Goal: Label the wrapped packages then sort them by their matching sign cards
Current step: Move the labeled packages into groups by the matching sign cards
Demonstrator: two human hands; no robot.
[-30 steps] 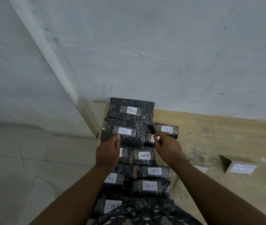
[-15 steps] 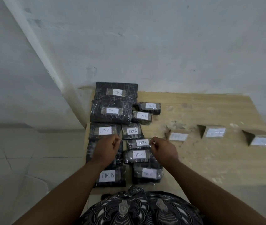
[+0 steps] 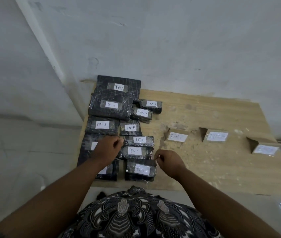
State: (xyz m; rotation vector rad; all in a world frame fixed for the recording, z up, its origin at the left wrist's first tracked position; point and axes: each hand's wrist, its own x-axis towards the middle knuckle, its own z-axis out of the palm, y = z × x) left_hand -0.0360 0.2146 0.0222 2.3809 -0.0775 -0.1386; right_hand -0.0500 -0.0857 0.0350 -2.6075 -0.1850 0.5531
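Black wrapped packages with white labels lie in two columns on the left of a wooden board (image 3: 205,169). At the far end are the TIM A packages (image 3: 111,105), in the middle the TIM B packages (image 3: 130,127), and nearest me three TIM C packages (image 3: 134,151). Three folded cardboard sign cards stand to the right; the nearest one reads TIM C (image 3: 177,136), and the writing on the other two is blurred. My left hand (image 3: 108,149) is curled over a left-column package, hiding its label. My right hand (image 3: 169,162) has its fingertips pinched together at the upper right corner of the nearest TIM C package (image 3: 141,170).
The board lies on a pale tiled floor against a white wall (image 3: 170,48), in a corner. The middle sign card (image 3: 216,136) and the right sign card (image 3: 265,149) stand on bare wood. My patterned shirt fills the bottom of the view.
Both hands have drawn back toward me, from the TIM A and TIM B rows to the TIM C rows. The view has dropped and widened, and all three sign cards now show.
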